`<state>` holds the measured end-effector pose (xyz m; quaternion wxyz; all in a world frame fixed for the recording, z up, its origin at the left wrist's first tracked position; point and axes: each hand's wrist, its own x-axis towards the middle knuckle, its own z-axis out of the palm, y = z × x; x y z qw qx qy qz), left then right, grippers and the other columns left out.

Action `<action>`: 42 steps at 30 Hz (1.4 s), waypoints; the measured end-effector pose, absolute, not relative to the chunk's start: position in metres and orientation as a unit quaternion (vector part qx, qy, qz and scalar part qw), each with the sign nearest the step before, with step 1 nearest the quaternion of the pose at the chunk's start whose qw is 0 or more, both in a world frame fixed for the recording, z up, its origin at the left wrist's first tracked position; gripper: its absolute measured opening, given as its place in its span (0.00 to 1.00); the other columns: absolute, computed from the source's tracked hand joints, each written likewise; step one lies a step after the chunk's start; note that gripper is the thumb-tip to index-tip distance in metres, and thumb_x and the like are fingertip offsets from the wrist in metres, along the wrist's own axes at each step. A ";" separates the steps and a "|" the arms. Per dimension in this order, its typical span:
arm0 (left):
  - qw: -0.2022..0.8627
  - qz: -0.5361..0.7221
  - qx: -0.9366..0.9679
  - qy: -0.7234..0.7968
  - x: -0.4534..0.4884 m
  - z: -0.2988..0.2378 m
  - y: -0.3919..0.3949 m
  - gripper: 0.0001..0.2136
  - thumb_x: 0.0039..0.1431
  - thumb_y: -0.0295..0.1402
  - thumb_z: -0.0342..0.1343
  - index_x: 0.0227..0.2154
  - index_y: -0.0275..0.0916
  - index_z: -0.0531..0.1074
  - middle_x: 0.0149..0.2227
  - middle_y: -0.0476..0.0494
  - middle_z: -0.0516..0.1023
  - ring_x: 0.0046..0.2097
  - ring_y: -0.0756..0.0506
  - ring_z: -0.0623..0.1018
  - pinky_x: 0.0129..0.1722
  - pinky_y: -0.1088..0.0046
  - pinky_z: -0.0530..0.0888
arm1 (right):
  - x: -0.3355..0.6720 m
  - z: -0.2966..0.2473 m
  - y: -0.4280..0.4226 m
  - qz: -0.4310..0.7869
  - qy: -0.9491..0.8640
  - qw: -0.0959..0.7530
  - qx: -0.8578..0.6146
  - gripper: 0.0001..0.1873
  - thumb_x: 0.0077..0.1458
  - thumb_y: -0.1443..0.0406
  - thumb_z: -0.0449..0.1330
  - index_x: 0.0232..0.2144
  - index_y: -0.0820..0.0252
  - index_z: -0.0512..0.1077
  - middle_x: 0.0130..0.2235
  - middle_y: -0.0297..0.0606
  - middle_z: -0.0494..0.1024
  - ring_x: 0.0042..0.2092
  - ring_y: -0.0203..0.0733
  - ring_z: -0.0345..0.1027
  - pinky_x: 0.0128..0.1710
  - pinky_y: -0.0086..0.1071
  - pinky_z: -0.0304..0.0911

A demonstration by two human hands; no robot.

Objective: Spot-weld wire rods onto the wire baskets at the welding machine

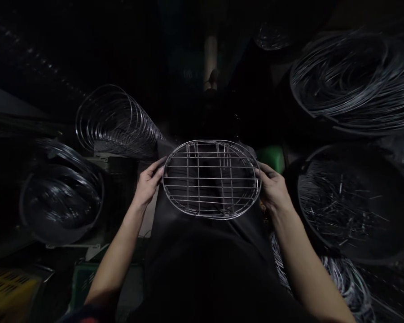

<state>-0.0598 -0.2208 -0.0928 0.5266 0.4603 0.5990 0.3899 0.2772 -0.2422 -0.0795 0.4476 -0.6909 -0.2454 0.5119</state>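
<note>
I hold an oval wire rack of shiny metal in front of me, its grid of thin rods facing up. My left hand grips its left rim with fingers curled over the edge. My right hand grips the right rim the same way. The rack hovers above my dark lap, roughly level. The scene is very dim.
A row of wire hoops stands at upper left. A dark tub of rings sits left. At right are a tub of coiled wire and a tub of short wire rods. More wire rings lie lower right.
</note>
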 end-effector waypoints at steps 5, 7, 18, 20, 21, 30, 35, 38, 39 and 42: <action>0.521 0.358 0.468 0.617 -0.062 -0.104 -0.228 0.27 0.54 0.45 0.59 0.54 0.36 0.69 0.43 0.41 0.78 0.44 0.43 0.76 0.46 0.68 0.74 | 0.282 -0.086 -0.232 0.518 -0.279 0.403 -0.701 0.29 0.36 0.51 0.70 0.41 0.58 0.76 0.26 0.32 0.78 0.25 0.38 0.70 0.27 0.33 0.69; 0.502 0.331 0.502 0.622 -0.063 -0.108 -0.225 0.26 0.55 0.44 0.58 0.54 0.36 0.69 0.43 0.43 0.78 0.45 0.43 0.76 0.48 0.68 0.73 | 0.285 -0.084 -0.233 0.517 -0.327 0.387 -0.690 0.28 0.39 0.51 0.69 0.42 0.56 0.76 0.34 0.36 0.81 0.35 0.44 0.75 0.37 0.37 0.71; 0.407 0.305 0.587 0.630 -0.056 -0.116 -0.218 0.22 0.60 0.44 0.54 0.54 0.40 0.70 0.51 0.46 0.76 0.50 0.40 0.76 0.54 0.66 0.72 | 0.296 -0.086 -0.247 0.422 -0.459 0.314 -0.716 0.26 0.51 0.50 0.61 0.49 0.56 0.74 0.51 0.41 0.76 0.54 0.51 0.67 0.57 0.48 0.59; 0.389 0.292 0.591 0.644 -0.051 -0.119 -0.222 0.21 0.62 0.42 0.53 0.55 0.40 0.69 0.51 0.47 0.75 0.51 0.41 0.76 0.54 0.66 0.71 | 0.298 -0.093 -0.248 0.412 -0.478 0.289 -0.720 0.25 0.52 0.49 0.61 0.48 0.55 0.74 0.51 0.41 0.76 0.53 0.51 0.68 0.57 0.48 0.59; 0.378 0.288 0.590 0.653 -0.049 -0.122 -0.223 0.20 0.62 0.41 0.52 0.55 0.41 0.69 0.52 0.47 0.75 0.51 0.41 0.76 0.54 0.66 0.71 | 0.298 -0.097 -0.249 0.403 -0.485 0.281 -0.724 0.25 0.52 0.49 0.60 0.48 0.55 0.75 0.50 0.41 0.77 0.53 0.51 0.69 0.56 0.47 0.60; 0.370 0.360 0.548 0.658 -0.049 -0.115 -0.232 0.22 0.64 0.45 0.48 0.55 0.38 0.68 0.54 0.44 0.73 0.55 0.42 0.72 0.59 0.65 0.67 | 0.290 -0.082 -0.260 0.344 -0.465 0.321 -0.750 0.25 0.54 0.49 0.58 0.48 0.55 0.75 0.48 0.41 0.77 0.52 0.50 0.69 0.56 0.47 0.60; 0.456 0.362 0.522 0.623 -0.058 -0.084 -0.231 0.27 0.61 0.47 0.53 0.59 0.38 0.64 0.46 0.42 0.77 0.48 0.43 0.76 0.54 0.66 0.71 | 0.279 -0.063 -0.260 0.412 -0.404 0.391 -0.717 0.23 0.50 0.52 0.63 0.47 0.54 0.75 0.47 0.38 0.78 0.53 0.50 0.69 0.57 0.48 0.61; 0.452 0.355 0.547 0.608 -0.057 -0.074 -0.224 0.26 0.59 0.46 0.56 0.57 0.39 0.66 0.53 0.42 0.73 0.53 0.42 0.73 0.58 0.66 0.67 | 0.272 -0.057 -0.259 0.406 -0.382 0.410 -0.722 0.23 0.50 0.53 0.64 0.46 0.55 0.75 0.47 0.39 0.79 0.53 0.50 0.70 0.57 0.49 0.62; 0.453 0.355 0.552 0.603 -0.056 -0.073 -0.222 0.26 0.59 0.46 0.56 0.57 0.39 0.66 0.55 0.42 0.72 0.55 0.41 0.72 0.59 0.66 0.67 | 0.271 -0.055 -0.259 0.400 -0.383 0.412 -0.724 0.22 0.50 0.54 0.64 0.46 0.55 0.75 0.47 0.38 0.79 0.53 0.49 0.70 0.58 0.48 0.61; 0.468 0.343 0.560 0.591 -0.052 -0.078 -0.221 0.28 0.58 0.47 0.57 0.57 0.38 0.65 0.57 0.41 0.70 0.57 0.40 0.70 0.60 0.65 0.66 | 0.272 -0.052 -0.261 0.400 -0.396 0.406 -0.720 0.22 0.50 0.53 0.64 0.46 0.54 0.76 0.47 0.37 0.79 0.52 0.49 0.70 0.58 0.47 0.62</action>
